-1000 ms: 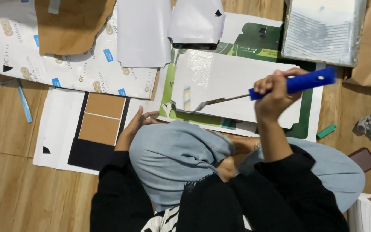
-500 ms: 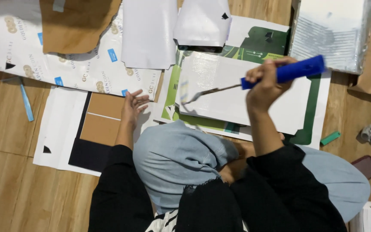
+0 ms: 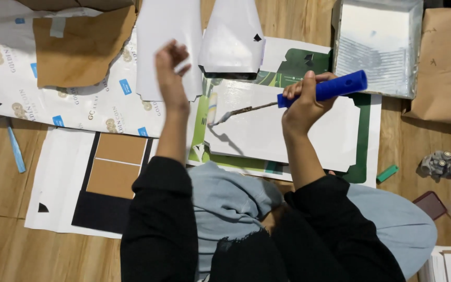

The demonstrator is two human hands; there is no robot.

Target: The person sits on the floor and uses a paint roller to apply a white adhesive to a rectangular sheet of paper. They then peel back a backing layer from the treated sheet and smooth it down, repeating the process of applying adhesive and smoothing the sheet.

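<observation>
paint roller (image 3: 267, 107): right hand (image 3: 304, 102) clamped round its blue handle, the proper hold; judged light, rigid, sleeve wet. sleeve rests on white cut board (image 3: 283, 133) on the floor. left hand (image 3: 170, 70) raised, loosely curled, empty. paint tray (image 3: 377, 47) beyond.

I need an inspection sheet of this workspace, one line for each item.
Surface: wooden floor under paper sheets.
Job's things: blue-handled paint roller over a white-painted cut-out board; grey paint tray at upper right.
Clutter: brown torn cardboard, white cut shapes, green marker, crumpled grey cloth, dark phone.
Grippers: right hand grips the roller handle; left hand raised, empty.
Cables: nothing seen.
Surroundings: brown paper at right edge.
</observation>
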